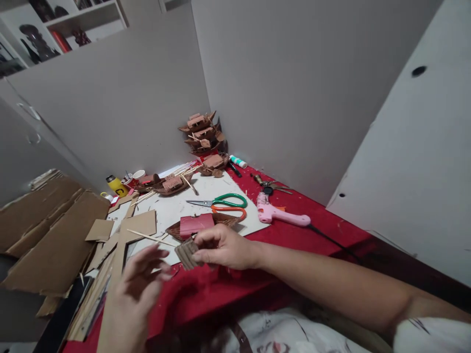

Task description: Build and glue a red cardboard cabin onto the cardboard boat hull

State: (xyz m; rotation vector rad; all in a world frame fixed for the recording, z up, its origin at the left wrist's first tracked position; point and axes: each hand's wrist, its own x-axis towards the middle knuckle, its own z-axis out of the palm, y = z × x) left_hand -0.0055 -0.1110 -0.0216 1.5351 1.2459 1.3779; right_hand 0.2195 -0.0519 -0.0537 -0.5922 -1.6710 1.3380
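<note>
Pinched between the thumb and fingers of my right hand (224, 247) is a small piece of corrugated cardboard (187, 255), its ridged face showing. My left hand (142, 277) is raised just to the left of that piece, fingers apart and holding nothing. Just beyond my right hand a brown model boat (226, 219) with a pinkish-red curved roof (195, 224) lies on a white board (217, 189). Scissors (217, 202) with one green and one orange handle rest behind the boat. A thin wooden stick (150, 238) lies between the boat and my left hand.
A pink glue gun (281, 214) with a black cable lies on the red table (312, 240) at right, near keys (270, 184). More model boats (172, 184) stand behind, some stacked (202, 132) in the corner. Cardboard sheets (55, 235) and a yellow bottle (116, 186) are at left.
</note>
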